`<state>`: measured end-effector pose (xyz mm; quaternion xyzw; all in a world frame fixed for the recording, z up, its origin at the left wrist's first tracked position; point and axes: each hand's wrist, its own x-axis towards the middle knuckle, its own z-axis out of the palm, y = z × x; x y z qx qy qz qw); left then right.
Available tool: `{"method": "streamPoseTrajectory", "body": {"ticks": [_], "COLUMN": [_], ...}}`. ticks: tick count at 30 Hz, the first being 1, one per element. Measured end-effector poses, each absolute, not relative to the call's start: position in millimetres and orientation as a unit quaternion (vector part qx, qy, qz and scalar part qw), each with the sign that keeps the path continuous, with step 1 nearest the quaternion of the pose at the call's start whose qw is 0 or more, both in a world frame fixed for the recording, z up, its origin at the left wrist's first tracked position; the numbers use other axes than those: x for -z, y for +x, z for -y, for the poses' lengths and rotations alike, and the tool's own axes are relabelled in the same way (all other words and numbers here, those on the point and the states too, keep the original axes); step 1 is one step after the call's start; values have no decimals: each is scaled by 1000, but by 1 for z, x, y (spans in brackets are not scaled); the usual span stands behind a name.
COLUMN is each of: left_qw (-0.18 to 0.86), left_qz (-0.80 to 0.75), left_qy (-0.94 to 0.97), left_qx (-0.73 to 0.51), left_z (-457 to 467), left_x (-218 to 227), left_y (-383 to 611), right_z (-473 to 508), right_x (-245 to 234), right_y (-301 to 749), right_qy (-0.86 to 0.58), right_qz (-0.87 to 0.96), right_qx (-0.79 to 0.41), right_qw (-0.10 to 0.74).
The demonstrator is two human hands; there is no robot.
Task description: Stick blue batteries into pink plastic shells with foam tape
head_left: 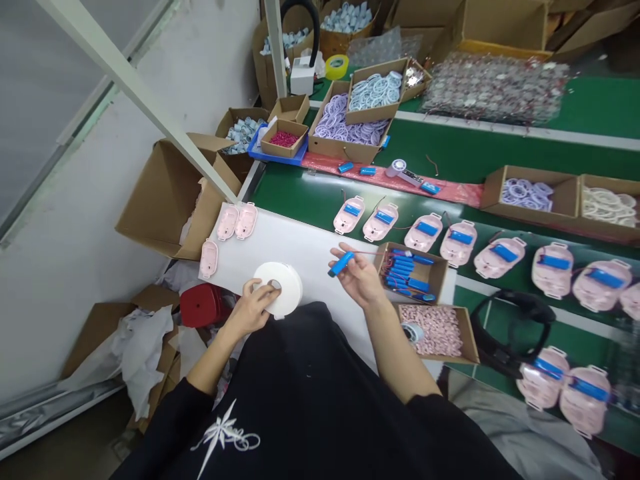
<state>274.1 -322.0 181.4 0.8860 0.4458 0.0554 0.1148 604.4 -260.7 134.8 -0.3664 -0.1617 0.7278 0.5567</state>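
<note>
My left hand [255, 303] grips a white roll of tape [290, 280] by its rim and core hole, at the near edge of the white work surface [315, 247]. In my right hand [364, 279] is a blue battery pack [341, 264], held at the fingers with the palm turned up. Its thin red wire runs right toward a cardboard box [440, 280] of several more blue battery packs [403, 270]. Three bare pink plastic shells [229, 222] lie at the left end of the surface.
Pink shells with blue batteries [427, 231] line the green bench [300, 193]. A box of small pink parts [440, 330] stands right of my forearm, near a black strap-like object [515, 333]. A large open carton [165, 200] and a red stool [201, 305] are at left.
</note>
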Motion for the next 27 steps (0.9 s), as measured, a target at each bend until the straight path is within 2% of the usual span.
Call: {"method": "streamPoseTrajectory", "body": {"ticks": [8, 16, 22, 27], "left_qw": [117, 119, 129, 114], "left_qz": [-448, -425, -416, -422], "left_qy": [885, 897, 900, 899], "left_qx": [-44, -5, 5, 4], "left_z": [327, 327, 326, 326], "left_x": [-183, -190, -193, -197], "left_y": [273, 276, 282, 282], "right_z": [278, 295, 297, 300], "right_x": [-174, -166, -163, -153], "right_y": [572, 578, 570, 562], "right_qy": [-329, -442, -498, -476], "right_qz": [142, 404, 447, 430], "right_qx": [-805, -687, -624, -675], "right_qw": [472, 412, 404, 364]}}
